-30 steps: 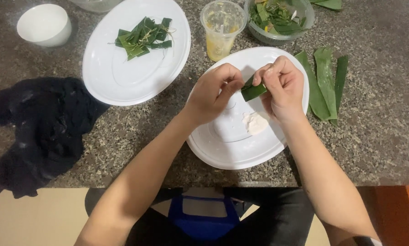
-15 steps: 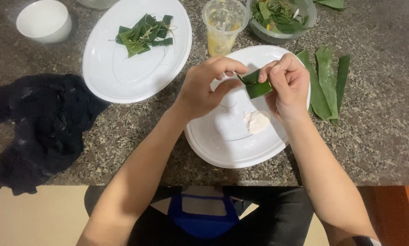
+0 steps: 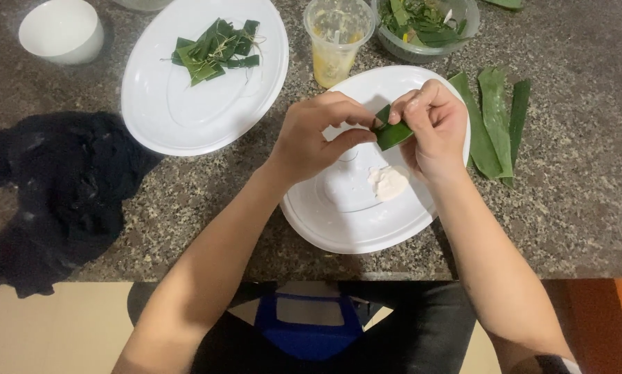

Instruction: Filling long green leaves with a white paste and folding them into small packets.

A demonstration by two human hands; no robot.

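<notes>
Pinching a folded green leaf piece [image 3: 393, 133] between them, both hands hover over a white plate [image 3: 339, 228] that sits near the front edge of a speckled stone counter [image 3: 588, 208]. The left hand [image 3: 314, 138] is closed around the leaf's left end, thumb underneath and fingers curled over the top. The right hand [image 3: 432, 128] grips the other end with its fingertips bent inward, so the leaf is held from both sides, raised clear of the plate. Just below the leaf, a small lump of white paste [image 3: 388, 183] lies on the plate's surface (touching neither hand).

To the right of the plate, three long green leaf strips [image 3: 494, 121] lie side by side on the counter, partly tucked against the plate's rim. Behind the plate stands a clear plastic cup [image 3: 337, 38] with a little yellowish liquid at the bottom, and next to it a clear bowl [image 3: 425, 24] of loose greens. Further left, a larger white oval plate [image 3: 186, 111] carries a small pile of folded leaf parcels [image 3: 214, 50]. A white bowl [image 3: 61, 29] sits at the far left corner, and a dark cloth [image 3: 55, 187] is bunched on the counter's left side.
</notes>
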